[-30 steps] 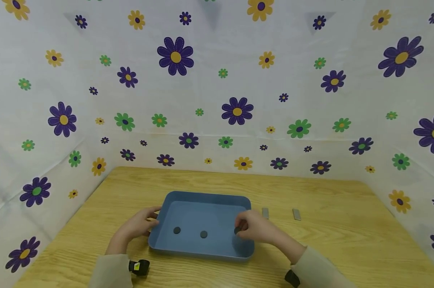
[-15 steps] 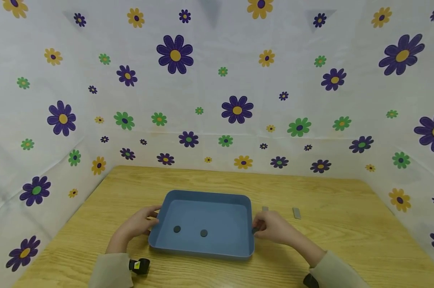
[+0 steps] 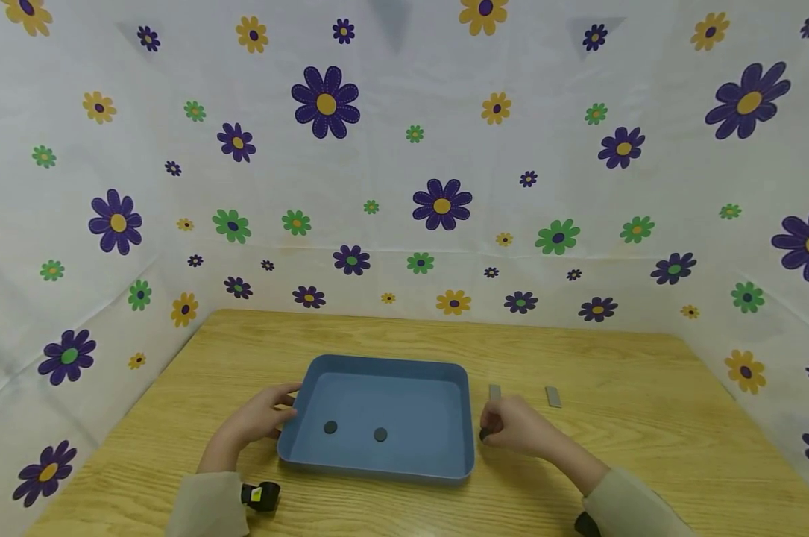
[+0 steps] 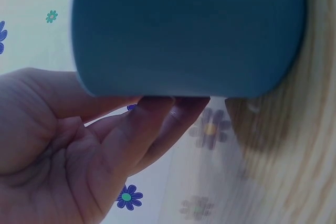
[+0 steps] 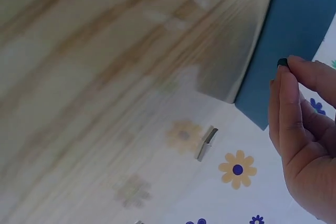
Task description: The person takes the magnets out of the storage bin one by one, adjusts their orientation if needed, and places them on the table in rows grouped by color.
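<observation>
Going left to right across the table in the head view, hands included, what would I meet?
Left hand → first dark disc → second dark disc, both in the blue tray → right hand → rightmost grey strip.

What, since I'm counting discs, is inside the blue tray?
A dark disc and a second disc lie in the blue tray. Its near wall hides its own inner face and perhaps a floor sliver. The right hand pinches a third piece outside.
</observation>
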Action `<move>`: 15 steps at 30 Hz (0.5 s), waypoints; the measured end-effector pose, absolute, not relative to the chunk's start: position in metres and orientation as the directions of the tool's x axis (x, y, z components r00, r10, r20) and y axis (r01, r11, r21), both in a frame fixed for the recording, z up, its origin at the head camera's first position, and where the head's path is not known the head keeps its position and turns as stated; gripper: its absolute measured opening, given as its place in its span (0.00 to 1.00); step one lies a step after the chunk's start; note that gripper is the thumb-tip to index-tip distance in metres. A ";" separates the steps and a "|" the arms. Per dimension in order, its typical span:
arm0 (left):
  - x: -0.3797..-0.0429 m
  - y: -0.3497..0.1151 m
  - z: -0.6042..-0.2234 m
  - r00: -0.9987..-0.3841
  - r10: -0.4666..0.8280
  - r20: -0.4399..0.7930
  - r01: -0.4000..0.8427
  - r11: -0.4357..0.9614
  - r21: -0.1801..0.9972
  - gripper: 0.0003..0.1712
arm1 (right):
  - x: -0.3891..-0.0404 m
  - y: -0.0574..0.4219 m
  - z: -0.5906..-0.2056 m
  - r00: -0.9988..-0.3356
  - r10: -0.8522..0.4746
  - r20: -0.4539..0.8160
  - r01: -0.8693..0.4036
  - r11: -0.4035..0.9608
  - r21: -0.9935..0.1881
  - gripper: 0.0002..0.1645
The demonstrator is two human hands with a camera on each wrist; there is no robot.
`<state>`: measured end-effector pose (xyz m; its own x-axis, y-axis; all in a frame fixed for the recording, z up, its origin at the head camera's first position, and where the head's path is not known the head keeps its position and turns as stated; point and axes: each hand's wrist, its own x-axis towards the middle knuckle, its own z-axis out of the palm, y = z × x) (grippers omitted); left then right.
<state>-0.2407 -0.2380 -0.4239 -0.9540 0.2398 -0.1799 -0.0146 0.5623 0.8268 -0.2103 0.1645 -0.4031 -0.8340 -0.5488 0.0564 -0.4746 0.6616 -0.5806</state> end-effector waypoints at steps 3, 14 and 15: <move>-0.240 -0.238 -0.423 -0.953 0.243 -0.179 -0.010 0.566 0.824 0.27 | -0.213 0.165 -0.408 -0.830 -0.555 0.048 -0.485 0.678 -0.552 0.08; -0.238 -0.238 -0.421 -0.952 0.251 -0.176 -0.005 0.561 0.828 0.27 | -0.218 0.166 -0.420 -0.811 -0.584 0.023 -0.516 0.697 -0.498 0.09; -0.238 -0.238 -0.421 -0.951 0.256 -0.175 0.000 0.563 0.827 0.27 | -0.218 0.165 -0.420 -0.813 -0.581 0.020 -0.514 0.701 -0.494 0.09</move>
